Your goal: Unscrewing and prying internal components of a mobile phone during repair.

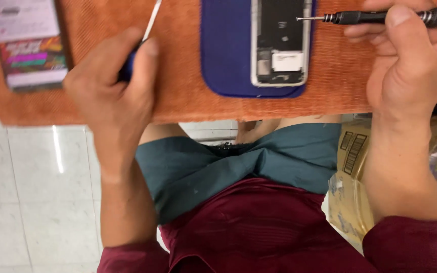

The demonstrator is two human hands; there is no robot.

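An orange-covered counter [188, 101] fills the top of the frame, carrying a blue mat [226, 50] with the opened phone [280, 43] at top centre. The right hand [410, 55] has its fingers wrapped around a black screwdriver [375, 17] whose tip hovers at the phone's edge; a slip could gouge its exposed parts. The left hand [112, 86] has its fingers closed on a blue-handled tool [127, 65] that could jab sideways.

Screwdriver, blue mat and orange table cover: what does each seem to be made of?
Screwdriver: black ridged handle, probably metal or hard plastic, with a bright steel-looking tip. The right hand holds it.
Blue mat: smooth, matte, rounded corners; likely rubber or silicone.
Orange table cover: fine ribbed weave, so apparently cloth.
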